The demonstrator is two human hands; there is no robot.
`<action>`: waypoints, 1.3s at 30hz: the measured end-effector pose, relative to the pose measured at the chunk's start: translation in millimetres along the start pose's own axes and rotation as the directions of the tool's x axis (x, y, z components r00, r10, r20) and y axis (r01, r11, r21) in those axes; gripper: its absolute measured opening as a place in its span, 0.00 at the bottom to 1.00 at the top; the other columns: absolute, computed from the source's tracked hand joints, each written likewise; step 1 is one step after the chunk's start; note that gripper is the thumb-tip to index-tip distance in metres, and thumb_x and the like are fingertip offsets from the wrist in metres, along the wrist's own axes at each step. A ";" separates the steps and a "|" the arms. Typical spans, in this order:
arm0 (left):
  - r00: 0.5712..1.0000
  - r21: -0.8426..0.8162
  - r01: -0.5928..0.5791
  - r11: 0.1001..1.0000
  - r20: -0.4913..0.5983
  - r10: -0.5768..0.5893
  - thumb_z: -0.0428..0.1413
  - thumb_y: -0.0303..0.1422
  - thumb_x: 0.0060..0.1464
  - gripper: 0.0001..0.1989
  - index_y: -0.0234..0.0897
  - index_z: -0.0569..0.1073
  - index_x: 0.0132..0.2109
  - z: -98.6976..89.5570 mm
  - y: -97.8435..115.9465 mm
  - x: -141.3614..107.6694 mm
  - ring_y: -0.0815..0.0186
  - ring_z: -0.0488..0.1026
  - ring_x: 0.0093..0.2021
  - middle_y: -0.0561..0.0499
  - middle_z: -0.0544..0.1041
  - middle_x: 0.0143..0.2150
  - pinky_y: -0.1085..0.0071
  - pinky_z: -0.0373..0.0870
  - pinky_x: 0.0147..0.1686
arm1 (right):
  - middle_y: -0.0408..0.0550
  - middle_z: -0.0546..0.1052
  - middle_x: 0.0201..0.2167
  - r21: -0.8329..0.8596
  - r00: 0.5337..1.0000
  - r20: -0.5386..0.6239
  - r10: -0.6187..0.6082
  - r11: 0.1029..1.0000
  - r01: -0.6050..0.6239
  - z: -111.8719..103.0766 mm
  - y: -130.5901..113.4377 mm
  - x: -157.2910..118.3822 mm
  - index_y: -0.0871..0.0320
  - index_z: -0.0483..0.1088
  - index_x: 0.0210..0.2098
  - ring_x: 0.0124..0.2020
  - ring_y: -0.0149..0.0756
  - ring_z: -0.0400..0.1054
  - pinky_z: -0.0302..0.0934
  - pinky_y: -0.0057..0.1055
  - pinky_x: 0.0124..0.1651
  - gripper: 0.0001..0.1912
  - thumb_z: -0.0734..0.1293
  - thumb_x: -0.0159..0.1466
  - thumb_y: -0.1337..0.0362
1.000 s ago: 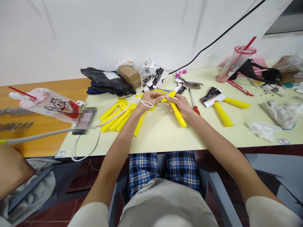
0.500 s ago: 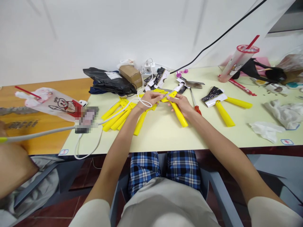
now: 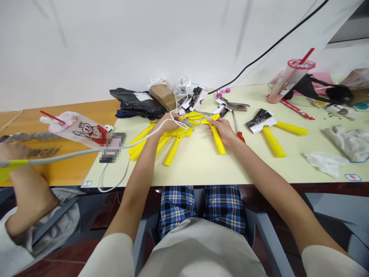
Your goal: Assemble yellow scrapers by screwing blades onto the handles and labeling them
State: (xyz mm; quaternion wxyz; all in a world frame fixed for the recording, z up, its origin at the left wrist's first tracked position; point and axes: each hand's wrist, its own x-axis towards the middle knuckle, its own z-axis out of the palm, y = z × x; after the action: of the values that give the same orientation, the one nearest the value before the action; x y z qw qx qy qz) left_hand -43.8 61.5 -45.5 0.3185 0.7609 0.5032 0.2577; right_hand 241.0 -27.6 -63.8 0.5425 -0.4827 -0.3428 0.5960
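Observation:
My right hand (image 3: 224, 130) is closed on a yellow-handled tool (image 3: 216, 137), whose handle points down toward the table's front edge. Over the left part of a heap of yellow tools (image 3: 173, 150) is my left hand (image 3: 168, 122); its fingers are partly hidden behind a white cable (image 3: 157, 129), so what it holds cannot be made out. Two more yellow-handled tools (image 3: 272, 142) with black and white cards lie to the right. A screwdriver (image 3: 240, 134) with a red handle rests just beyond my right hand.
Black plastic bag (image 3: 138, 104) and cardboard box (image 3: 163, 96) stand at the back. A drink cup (image 3: 83, 129) and a blurred-out device (image 3: 113, 147) are on the left, near another person's arm (image 3: 31, 188). Another cup (image 3: 288, 82) and crumpled tissue (image 3: 325, 161) are at right.
My left hand has moved left, away from the tool in my right hand. The other person's forearm and hand have come further into view at the left. The view has shifted slightly.

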 end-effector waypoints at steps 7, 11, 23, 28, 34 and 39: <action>0.985 0.127 -0.057 0.990 0.172 0.035 0.73 0.37 0.40 0.10 0.40 0.81 0.27 -1.8 11.4 17.0 0.64 0.70 0.26 0.51 0.77 0.23 0.70 0.70 0.31 | 0.55 0.87 0.44 0.021 0.996 0.035 0.078 0.997 -0.079 5.9 -0.2 -2.9 0.59 0.74 0.43 0.35 0.39 0.85 0.79 0.28 0.25 0.04 0.69 0.73 0.73; 0.968 0.252 -0.039 0.967 0.248 -0.025 0.69 0.41 0.48 0.11 0.38 0.82 0.32 -0.1 9.7 18.0 0.61 0.75 0.32 0.48 0.82 0.30 0.68 0.70 0.35 | 0.56 0.87 0.43 0.016 0.994 0.069 0.085 0.996 -0.086 6.1 1.9 -2.4 0.59 0.74 0.42 0.36 0.40 0.85 0.80 0.28 0.26 0.04 0.71 0.71 0.74; 0.970 -0.229 -0.225 0.947 0.042 0.241 0.64 0.57 0.60 0.25 0.38 0.81 0.42 41.1 37.5 -11.5 0.56 0.79 0.47 0.42 0.84 0.47 0.59 0.74 0.53 | 0.59 0.87 0.52 -0.086 0.922 0.364 0.136 0.990 -0.113 6.2 3.3 -13.1 0.62 0.81 0.49 0.40 0.39 0.86 0.82 0.28 0.32 0.07 0.73 0.73 0.72; 0.962 -0.264 -0.238 0.935 0.071 0.265 0.66 0.56 0.60 0.23 0.39 0.82 0.40 54.1 40.2 -20.5 0.50 0.79 0.62 0.39 0.83 0.58 0.56 0.72 0.62 | 0.57 0.87 0.52 -0.161 0.842 0.512 0.169 0.982 -0.099 9.2 6.2 -17.9 0.60 0.82 0.52 0.39 0.39 0.86 0.82 0.28 0.30 0.10 0.75 0.71 0.68; 0.958 -0.264 -0.255 0.930 0.060 0.279 0.67 0.54 0.60 0.21 0.39 0.82 0.40 55.4 33.0 -23.9 0.52 0.81 0.56 0.41 0.85 0.54 0.57 0.73 0.58 | 0.56 0.86 0.55 -0.215 0.834 0.524 0.172 0.974 -0.067 9.8 5.0 -19.5 0.59 0.82 0.51 0.39 0.37 0.85 0.81 0.26 0.29 0.11 0.78 0.70 0.65; 0.964 -0.285 -0.237 0.929 0.051 0.261 0.66 0.54 0.60 0.21 0.38 0.83 0.40 56.5 33.5 -23.5 0.55 0.81 0.50 0.43 0.86 0.48 0.59 0.73 0.54 | 0.56 0.86 0.54 -0.226 0.839 0.519 0.163 0.973 -0.049 9.8 4.4 -19.0 0.59 0.83 0.49 0.38 0.36 0.84 0.80 0.26 0.29 0.13 0.80 0.67 0.62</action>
State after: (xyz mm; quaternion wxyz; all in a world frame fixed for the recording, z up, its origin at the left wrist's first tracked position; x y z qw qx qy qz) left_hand 8.1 17.1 -59.7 0.4082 0.7772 0.3470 0.3300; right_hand 229.3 -45.9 -61.2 0.3393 -0.3690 -0.5121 0.6975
